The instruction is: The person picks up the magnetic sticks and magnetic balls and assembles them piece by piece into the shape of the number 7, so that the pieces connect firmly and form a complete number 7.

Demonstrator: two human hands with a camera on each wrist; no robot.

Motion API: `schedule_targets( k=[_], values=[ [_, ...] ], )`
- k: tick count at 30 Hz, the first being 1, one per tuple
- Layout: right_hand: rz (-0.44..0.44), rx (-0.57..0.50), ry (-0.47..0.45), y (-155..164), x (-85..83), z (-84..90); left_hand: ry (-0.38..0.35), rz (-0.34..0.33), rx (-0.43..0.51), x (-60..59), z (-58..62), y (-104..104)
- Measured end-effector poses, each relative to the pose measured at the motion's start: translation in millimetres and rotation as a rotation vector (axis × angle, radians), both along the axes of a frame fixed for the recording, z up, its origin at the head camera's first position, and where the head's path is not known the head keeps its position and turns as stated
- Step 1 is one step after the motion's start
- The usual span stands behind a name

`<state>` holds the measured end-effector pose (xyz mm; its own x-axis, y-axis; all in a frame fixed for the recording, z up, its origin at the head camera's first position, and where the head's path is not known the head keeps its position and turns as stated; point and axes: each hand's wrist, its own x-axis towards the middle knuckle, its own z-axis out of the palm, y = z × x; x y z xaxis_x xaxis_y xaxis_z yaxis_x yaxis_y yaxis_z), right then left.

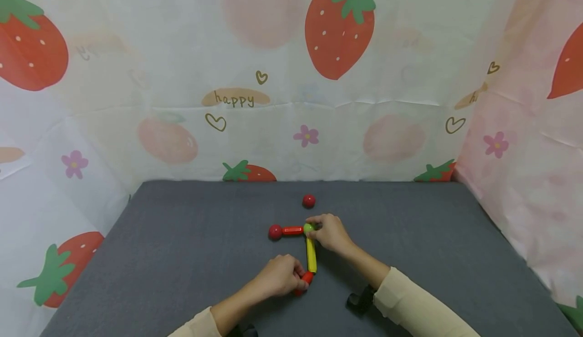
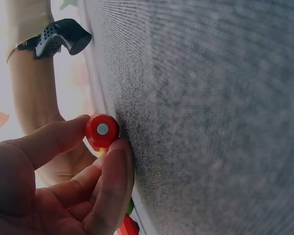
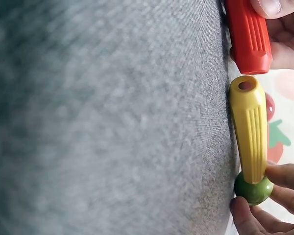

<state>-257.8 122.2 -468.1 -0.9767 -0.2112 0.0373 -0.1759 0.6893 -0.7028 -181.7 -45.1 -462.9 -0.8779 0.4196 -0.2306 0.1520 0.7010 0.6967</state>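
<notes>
Starting at the left of the table (image 1: 182, 256), finding the left red ball (image 1: 275, 232) at the outer end of the flat red rod (image 1: 293, 230); steering clear of both, probably risking a skewed corner by any knock.

Moving right, pinching the held red rod (image 1: 307, 277) in the grip of the left hand (image 1: 281, 275). Facing one end, with its pale disc (image 2: 102, 129), toward the left wrist camera; holding the other just beside the hollow end of the yellow rod (image 3: 250, 125), not being able to tell whether touching. Judging the step in hand as bringing these ends together. Slanting across the yellow rod's line in the head view, so advisably swinging the left hand until matching both axes. Also advisably sliding the finger near the meeting end farther back, avoiding a trapped fingertip.

Continuing right, noting the far red ball (image 1: 308, 201) lying apart behind the green ball (image 1: 308, 228); possibly needing a ball between rods if not catching directly.

Finishing at the right hand (image 1: 331, 233), grasping the green ball where meeting the yellow rod. Ideally bracing that corner against the table, supplying counter-pressure only, and avoiding twisting, lest levering the joint apart.
</notes>
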Motion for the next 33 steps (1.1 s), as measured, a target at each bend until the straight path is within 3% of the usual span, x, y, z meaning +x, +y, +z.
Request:
schedule_targets(
  k=[9,15,23,30,33],
  values=[
    [-0.016,-0.021,-0.010,0,-1.2,0.3,-0.026,-0.095,0.005,0.4,0.2,0],
    [-0.014,-0.021,-0.021,0,-2.5,-0.2,-0.020,-0.109,0.011,0.2,5.5,-3],
    [-0.013,-0.018,-0.019,-1,-2.1,1.1,-0.005,-0.093,0.099,-10.8,7.3,-16],
    [-0.016,-0.022,-0.024,-1,-2.0,1.6,0.015,-0.112,-0.018,-13.2,11.5,-29],
    [-0.014,-0.021,-0.026,-1,-1.6,1.5,0.068,-0.116,-0.086,-12.9,10.2,-32]
  ],
)
